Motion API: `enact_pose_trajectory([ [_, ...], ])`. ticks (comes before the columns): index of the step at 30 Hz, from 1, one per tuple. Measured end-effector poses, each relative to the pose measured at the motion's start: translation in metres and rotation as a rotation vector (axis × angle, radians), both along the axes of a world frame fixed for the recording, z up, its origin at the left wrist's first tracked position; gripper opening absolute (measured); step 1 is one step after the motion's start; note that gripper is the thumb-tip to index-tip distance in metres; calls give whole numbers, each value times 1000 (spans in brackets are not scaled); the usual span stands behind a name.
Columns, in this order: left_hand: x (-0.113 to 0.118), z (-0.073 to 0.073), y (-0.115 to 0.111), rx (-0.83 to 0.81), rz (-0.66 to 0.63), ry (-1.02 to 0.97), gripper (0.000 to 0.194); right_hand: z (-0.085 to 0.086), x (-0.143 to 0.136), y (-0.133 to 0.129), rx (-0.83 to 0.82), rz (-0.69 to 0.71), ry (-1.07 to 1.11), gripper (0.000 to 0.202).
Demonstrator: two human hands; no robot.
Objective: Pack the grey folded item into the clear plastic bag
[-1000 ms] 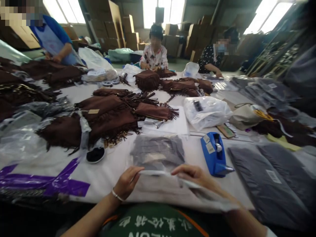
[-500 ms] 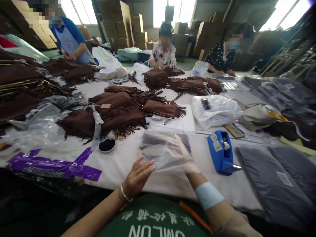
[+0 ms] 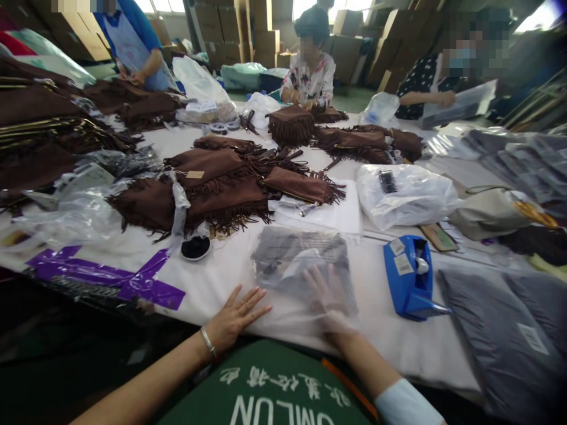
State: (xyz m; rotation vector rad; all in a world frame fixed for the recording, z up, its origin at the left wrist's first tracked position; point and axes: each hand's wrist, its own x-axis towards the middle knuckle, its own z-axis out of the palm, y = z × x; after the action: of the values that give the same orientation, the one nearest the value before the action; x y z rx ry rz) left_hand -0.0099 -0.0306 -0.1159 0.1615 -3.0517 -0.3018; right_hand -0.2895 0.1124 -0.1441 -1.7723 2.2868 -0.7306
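From the head camera, the person's left hand [image 3: 237,316] lies flat on the white table [image 3: 390,342], fingers spread and holding nothing, its tips at the near left corner of a clear plastic bag [image 3: 305,271] that rests on the table directly in front of the person. The right hand [image 3: 330,295] is pushed inside that bag through its near opening, fingers apart and pressed flat; through the film it looks blurred, so whether it touches the grey folded item [image 3: 292,254] lying in the far half of the bag is hard to tell. A blue tape dispenser [image 3: 410,274] stands just to the right of the bag, a small black dish [image 3: 195,248] near its left, and brown fringed bags [image 3: 208,189] are heaped beyond it; grey packed bags [image 3: 505,324] lie at the far right. Judging by this, the grey item is already inside and being seated or smoothed, while the opening is not yet folded or taped. Half a second ago the bag was lifted and puffed above the table with the right hand already inside and the left hand raised at its edge; now the bag lies flatter on the surface and the left hand has come down onto the table.
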Motion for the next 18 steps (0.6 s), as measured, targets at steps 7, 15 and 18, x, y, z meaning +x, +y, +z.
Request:
enact_pose_trajectory([
  [7, -12, 1, -22, 137, -73, -122, 86, 7, 16, 138, 175, 140, -28, 45],
  [15, -23, 10, -41, 250, -141, -325, 91, 70, -25, 65, 14, 248, -295, 42],
  [18, -20, 24, -44, 285, -137, -357, 89, 49, -53, 52, 88, 327, -226, 57],
])
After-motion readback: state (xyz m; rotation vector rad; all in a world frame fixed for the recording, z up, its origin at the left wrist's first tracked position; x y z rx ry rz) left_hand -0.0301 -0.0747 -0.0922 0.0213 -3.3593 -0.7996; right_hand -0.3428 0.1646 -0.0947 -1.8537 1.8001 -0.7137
